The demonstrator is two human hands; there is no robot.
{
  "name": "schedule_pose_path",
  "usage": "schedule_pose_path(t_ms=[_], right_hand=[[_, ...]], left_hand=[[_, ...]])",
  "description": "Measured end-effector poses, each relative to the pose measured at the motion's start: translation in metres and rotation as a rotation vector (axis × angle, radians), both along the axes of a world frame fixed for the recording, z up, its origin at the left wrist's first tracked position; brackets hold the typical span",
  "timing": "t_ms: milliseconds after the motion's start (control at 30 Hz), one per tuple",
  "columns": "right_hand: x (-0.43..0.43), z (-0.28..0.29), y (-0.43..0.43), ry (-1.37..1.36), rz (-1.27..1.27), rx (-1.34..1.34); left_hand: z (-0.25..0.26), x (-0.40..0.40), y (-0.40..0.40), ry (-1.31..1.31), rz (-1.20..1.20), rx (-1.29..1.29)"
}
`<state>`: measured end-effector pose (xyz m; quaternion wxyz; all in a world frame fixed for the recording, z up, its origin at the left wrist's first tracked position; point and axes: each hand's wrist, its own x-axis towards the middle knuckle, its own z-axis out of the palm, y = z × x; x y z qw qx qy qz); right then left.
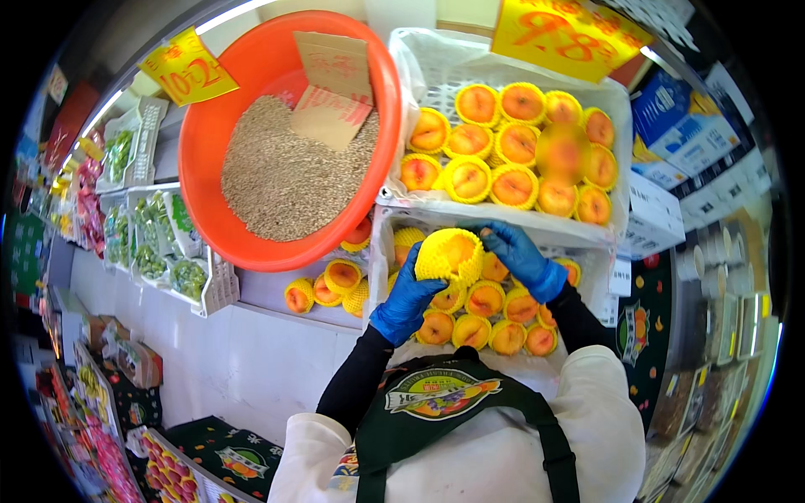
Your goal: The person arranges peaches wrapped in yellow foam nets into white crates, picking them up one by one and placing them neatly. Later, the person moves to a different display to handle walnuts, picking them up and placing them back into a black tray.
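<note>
My left hand (405, 302), in a blue glove, holds a peach in a yellow foam net (448, 256) above the nearer white crate. My right hand (521, 258), also gloved in blue, is raised just right of that peach, its fingers curled; whether it pinches anything cannot be told. Beneath both hands, the nearer crate (376, 251) holds several peaches (485, 299) in yellow foam nets. The farther white plastic crate (619, 107) bears more netted peaches (467, 179), stem ends up.
An orange-red tub (393, 135) of small seeds or grains (295, 176) with cardboard pieces stands at the left. Netted peaches (343, 276) lie beside the nearer crate. Yellow price signs (566, 38) hang above. White crates of bagged greens (217, 283) are farther left; boxes (654, 214) stand right.
</note>
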<state>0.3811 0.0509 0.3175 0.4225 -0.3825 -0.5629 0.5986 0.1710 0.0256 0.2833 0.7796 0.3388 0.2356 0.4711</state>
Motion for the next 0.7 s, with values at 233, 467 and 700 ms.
schedule_pose_path(t_ms=[233,467,700], right_hand=[[-0.014,0.004,-0.107,0.073,-0.344,-0.065],[-0.019,-0.003,-0.193,-0.315,-0.512,0.112],[-0.042,-0.016,-0.285,-0.455,-0.923,0.091]], left_hand=[[-0.011,0.004,-0.025,0.123,-0.392,0.053],[-0.010,0.020,-0.047,-0.020,-0.825,0.188],[-0.003,0.054,-0.094,0.121,-1.058,0.245]])
